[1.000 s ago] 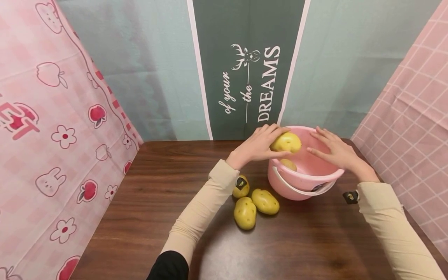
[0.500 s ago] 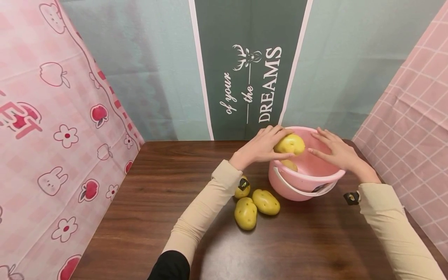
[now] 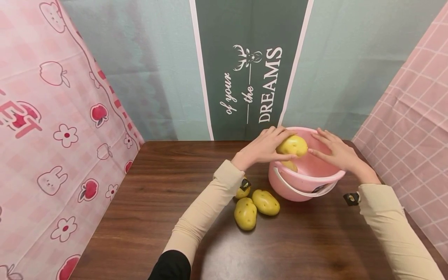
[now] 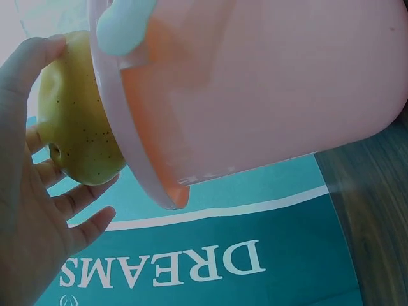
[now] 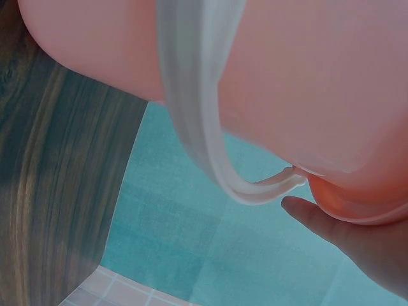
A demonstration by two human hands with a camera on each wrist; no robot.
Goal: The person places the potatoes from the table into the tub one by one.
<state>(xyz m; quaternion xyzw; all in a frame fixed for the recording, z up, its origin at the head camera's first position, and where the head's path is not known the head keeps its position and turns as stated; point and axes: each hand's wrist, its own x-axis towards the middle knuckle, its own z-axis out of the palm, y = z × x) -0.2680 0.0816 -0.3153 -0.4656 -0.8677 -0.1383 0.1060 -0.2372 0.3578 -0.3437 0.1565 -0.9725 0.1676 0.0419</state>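
My left hand (image 3: 260, 147) grips a yellow potato (image 3: 293, 146) at the left side of the pink bucket (image 3: 297, 188), over its opening. In the left wrist view the thumb lies along one side of this potato (image 4: 80, 108) and the fingers along the other, close by the rim. Inside the bucket, below the hand, another potato (image 3: 289, 165) partly shows. My right hand (image 3: 339, 155) rests at the bucket's right rim, its fingers stretched out over the opening with nothing between them. One of its fingers (image 5: 312, 217) shows near the handle's end in the right wrist view.
Two potatoes, one upright (image 3: 245, 214) and one slanted (image 3: 266, 202), lie left of the bucket on the brown table (image 3: 168, 194). A third potato (image 3: 243, 191) is partly hidden by the left wrist. The bucket's white handle (image 3: 297, 190) hangs down in front. Cloth walls (image 3: 157, 77) surround the table.
My left hand has moved slightly right with its potato, farther over the bucket's opening and a little lower. The right hand and the potatoes on the table stay put.
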